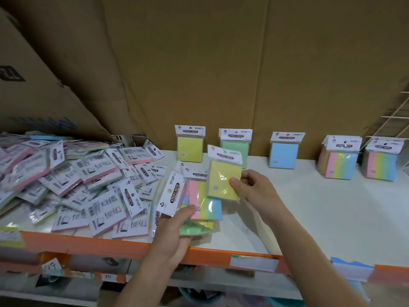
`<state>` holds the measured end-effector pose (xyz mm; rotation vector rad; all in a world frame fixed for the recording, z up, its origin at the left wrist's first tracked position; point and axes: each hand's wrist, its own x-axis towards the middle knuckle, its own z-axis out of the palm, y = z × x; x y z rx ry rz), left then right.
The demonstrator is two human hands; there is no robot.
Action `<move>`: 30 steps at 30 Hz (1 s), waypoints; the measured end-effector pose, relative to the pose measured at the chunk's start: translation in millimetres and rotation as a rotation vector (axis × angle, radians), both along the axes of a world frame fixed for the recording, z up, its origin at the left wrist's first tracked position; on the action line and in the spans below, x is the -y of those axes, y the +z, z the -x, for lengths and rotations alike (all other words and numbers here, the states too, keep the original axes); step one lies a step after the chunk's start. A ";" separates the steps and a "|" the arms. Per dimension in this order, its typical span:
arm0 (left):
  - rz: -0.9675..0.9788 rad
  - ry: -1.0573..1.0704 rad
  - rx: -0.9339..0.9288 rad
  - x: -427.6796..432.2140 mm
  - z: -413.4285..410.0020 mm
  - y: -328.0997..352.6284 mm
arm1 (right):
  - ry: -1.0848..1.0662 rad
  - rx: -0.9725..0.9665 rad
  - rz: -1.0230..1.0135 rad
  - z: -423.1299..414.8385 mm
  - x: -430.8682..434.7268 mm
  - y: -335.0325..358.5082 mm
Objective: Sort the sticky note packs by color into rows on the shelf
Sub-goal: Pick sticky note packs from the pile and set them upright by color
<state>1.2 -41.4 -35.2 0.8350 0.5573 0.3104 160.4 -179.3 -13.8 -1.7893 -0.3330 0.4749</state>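
My right hand [252, 187] pinches a yellow sticky note pack [223, 180] by its right edge, held upright above the white shelf [309, 207]. My left hand [174, 235] grips a fanned bunch of packs [199, 202], among them a rainbow-striped one and a green one. Against the back wall stand a yellow pack [190, 147], a green pack [235, 145], a blue pack [284, 152] and two stacks of rainbow packs [338, 160] [381, 162]. A large loose pile of packs [73, 182] covers the shelf's left part, mostly face down.
Brown cardboard [221, 63] lines the back wall and a cardboard box [33, 85] leans at the left. The shelf's orange front rail [99, 244] carries paper labels. A white wire rack [394, 116] shows at the far right. A lower shelf lies below.
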 end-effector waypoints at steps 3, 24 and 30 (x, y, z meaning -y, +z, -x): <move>-0.019 0.089 0.004 -20.1 12.0 3.5 | -0.028 0.052 0.001 -17.7 -36.9 3.0; 0.103 -0.095 -0.022 -66.1 21.3 -8.8 | -0.202 0.166 0.171 -3.9 -118.7 -6.6; 0.075 -0.271 -0.054 -42.0 -4.9 -4.6 | 0.021 -0.073 0.121 46.9 -22.9 -8.5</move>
